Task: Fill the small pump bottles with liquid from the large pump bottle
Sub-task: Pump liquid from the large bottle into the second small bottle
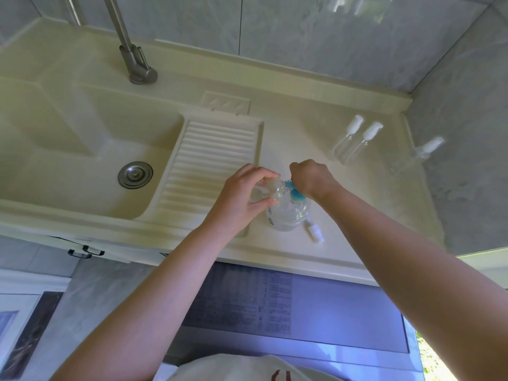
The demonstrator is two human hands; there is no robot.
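Note:
The large clear pump bottle (288, 215) with a blue pump head (295, 192) stands on the cream counter near its front edge. My right hand (310, 178) presses down on that pump head from above. My left hand (242, 193) grips a small clear bottle (270, 189), tilted with its open mouth against the blue nozzle. A small white pump cap (314, 232) lies on the counter just right of the large bottle. Two small bottles with white caps (354, 141) stand at the back right.
A sink basin (82, 160) with a metal drain and tap (132, 56) lies to the left, with a ribbed drainboard (209, 160) beside it. A tiled wall (461, 160) closes the right side and mirrors one bottle. The counter's front edge (275, 257) is near.

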